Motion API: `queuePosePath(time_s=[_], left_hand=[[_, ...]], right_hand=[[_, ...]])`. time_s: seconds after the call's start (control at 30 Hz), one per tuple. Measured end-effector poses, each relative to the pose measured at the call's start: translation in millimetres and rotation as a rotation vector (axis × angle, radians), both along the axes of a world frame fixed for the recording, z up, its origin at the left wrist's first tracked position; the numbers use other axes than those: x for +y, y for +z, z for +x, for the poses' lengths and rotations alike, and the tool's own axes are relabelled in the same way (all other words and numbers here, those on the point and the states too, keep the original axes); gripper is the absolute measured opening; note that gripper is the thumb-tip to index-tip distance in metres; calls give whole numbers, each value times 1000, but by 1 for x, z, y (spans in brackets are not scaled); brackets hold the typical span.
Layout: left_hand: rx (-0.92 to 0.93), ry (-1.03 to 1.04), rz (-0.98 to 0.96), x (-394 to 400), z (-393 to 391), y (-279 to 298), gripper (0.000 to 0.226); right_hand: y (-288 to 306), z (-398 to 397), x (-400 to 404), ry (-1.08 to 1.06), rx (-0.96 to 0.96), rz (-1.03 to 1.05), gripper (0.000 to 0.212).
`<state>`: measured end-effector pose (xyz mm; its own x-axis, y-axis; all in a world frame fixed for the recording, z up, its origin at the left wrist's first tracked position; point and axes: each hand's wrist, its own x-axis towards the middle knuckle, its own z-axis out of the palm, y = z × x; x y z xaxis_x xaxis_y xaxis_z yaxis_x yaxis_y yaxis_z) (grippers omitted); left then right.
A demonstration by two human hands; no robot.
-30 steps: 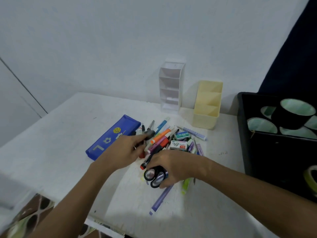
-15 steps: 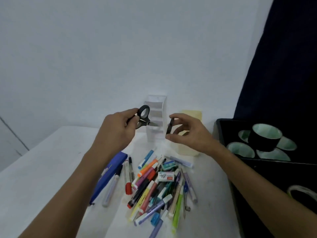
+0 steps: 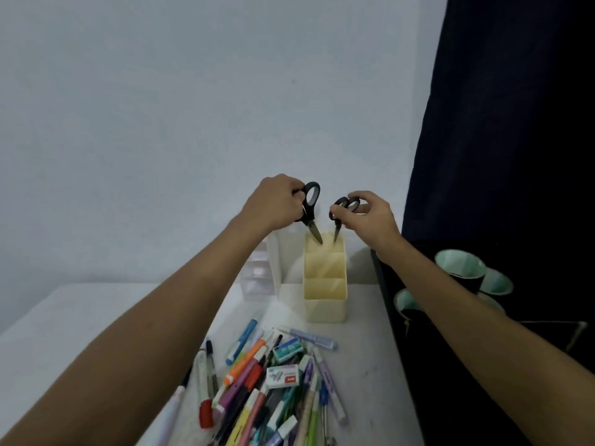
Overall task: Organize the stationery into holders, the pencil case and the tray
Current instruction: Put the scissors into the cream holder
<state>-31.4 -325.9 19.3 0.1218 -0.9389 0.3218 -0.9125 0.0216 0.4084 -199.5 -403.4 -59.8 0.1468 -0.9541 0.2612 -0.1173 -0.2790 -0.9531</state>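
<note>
Left hand [image 3: 273,204] grips large black-handled scissors [image 3: 309,211], right hand [image 3: 370,217] pinches small black scissors [image 3: 342,214]; both blades point down, tips directly over far compartment of yellow plastic holder [image 3: 325,284].

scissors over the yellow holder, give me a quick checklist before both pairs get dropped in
1. Left hand grips the larger scissors: ok.
2. Right hand pinches the smaller scissors: ok.
3. Both blade tips point down over the yellow holder, rear compartment: ok.
4. Rear compartment free of other items: cannot tell, its bottom is hidden.
5. The two pairs apart, not tangled: ok.
6. Holder standing upright on the table: ok.
</note>
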Motion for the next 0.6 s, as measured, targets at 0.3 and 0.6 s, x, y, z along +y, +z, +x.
queuePosePath(time_s=[0.3, 0.6], left_hand=[[75, -31, 170, -46, 6, -41, 28], [381, 11, 189, -60, 10, -71, 23]], right_hand=[[-38, 28, -20, -96, 186, 33, 39], [-61, 35, -27, -86, 346, 7, 24]])
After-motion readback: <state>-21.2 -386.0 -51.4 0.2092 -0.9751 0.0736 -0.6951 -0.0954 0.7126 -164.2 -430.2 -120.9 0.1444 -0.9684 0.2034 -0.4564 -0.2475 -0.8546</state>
